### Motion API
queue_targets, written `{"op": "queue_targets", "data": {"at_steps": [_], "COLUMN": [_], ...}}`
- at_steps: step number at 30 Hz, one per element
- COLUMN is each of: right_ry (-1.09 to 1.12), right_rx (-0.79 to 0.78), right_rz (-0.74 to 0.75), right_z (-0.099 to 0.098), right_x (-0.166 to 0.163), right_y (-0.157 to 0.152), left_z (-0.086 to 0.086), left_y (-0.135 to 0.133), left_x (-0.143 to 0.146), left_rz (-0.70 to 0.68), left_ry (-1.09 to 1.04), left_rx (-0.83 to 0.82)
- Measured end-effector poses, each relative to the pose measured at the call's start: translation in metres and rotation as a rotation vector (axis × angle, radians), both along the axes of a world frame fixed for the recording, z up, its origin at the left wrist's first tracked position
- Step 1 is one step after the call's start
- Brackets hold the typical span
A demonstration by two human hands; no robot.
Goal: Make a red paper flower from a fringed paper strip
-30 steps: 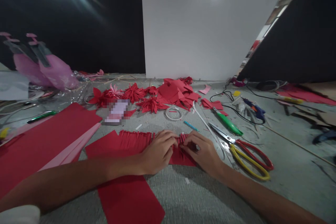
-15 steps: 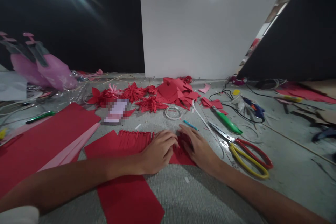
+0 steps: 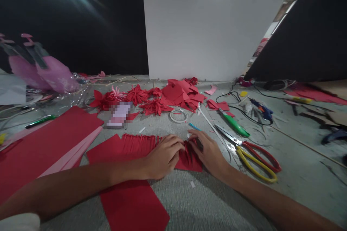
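A strip of red paper with a cut fringe lies across the middle of the work surface. My left hand rests on it, fingers together and bent, pressing and holding it. At its right end my right hand has curled fingers and thumb around some fringe strips, which partly hide between them. Uncut red paper lies beneath my left forearm. A blue pen-like stick and a roll of white tape sit just beyond my hands. Scissors with red and yellow handles lie right of my right hand.
Red paper flowers and cut red pieces are heaped at the back. A green-handled cutter, a blue glue gun and its cord lie right. Large red sheets and pink bottles are left.
My right hand has shifted slightly right and its fingers have lifted and bent, showing more fringe strips. My left hand stays in place.
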State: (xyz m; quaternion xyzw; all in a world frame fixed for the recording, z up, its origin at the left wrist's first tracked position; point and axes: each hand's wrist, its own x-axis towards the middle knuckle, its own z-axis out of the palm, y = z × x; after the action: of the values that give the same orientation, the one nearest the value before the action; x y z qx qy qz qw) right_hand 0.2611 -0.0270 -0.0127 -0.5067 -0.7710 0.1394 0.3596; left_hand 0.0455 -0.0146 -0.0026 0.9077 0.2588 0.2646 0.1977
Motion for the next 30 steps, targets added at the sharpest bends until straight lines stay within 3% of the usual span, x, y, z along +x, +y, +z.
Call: {"op": "queue_targets", "data": {"at_steps": [13,20,30], "right_ry": [0.035,0.052,0.080], "right_rx": [0.224,0.259,0.246], "right_rz": [-0.199,-0.044,0.086], "right_z": [0.004,0.002,0.007], "right_x": [0.002,0.000,-0.002], "right_y": [-0.004,-0.009,-0.006], "left_z": [0.005,0.006,-0.002], "left_y": [-0.002,-0.003,-0.001], "left_x": [0.000,-0.003,-0.004], "left_rz": [0.000,-0.101,-0.017], "left_ry": [-0.010,0.070,0.029], "left_rx": [0.001,0.076,0.024]}}
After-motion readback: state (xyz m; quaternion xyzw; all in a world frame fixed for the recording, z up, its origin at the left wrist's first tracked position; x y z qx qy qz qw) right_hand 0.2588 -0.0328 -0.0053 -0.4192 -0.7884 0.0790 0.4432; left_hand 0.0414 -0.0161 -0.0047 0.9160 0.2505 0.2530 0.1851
